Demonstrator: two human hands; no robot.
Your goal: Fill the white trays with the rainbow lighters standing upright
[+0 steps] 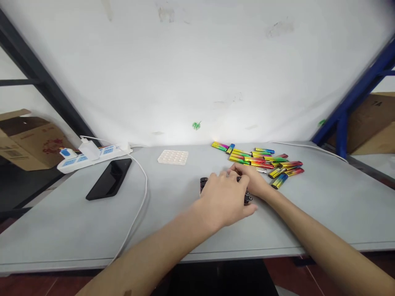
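My left hand (224, 197) lies palm down over a cluster of black pieces (248, 198), its fingers spread and its thumb sticking out to the right. The pieces have small ringed round ends; most of them are hidden beneath the hand. Just behind it, my right hand (251, 177) reaches in from the right with bent fingers close together at the far side of the cluster. Whatever those fingers hold is hidden. Beyond the right hand lies a loose pile of shiny rainbow-coloured lighters (236, 158).
A white tray with round hollows (173, 157) lies near the wall. To the left are a black phone (109, 179), a power strip (89, 158) with plugs and a white cable (146, 185) crossing the table (166, 222). Cardboard boxes (40, 142) stand beyond both sides.
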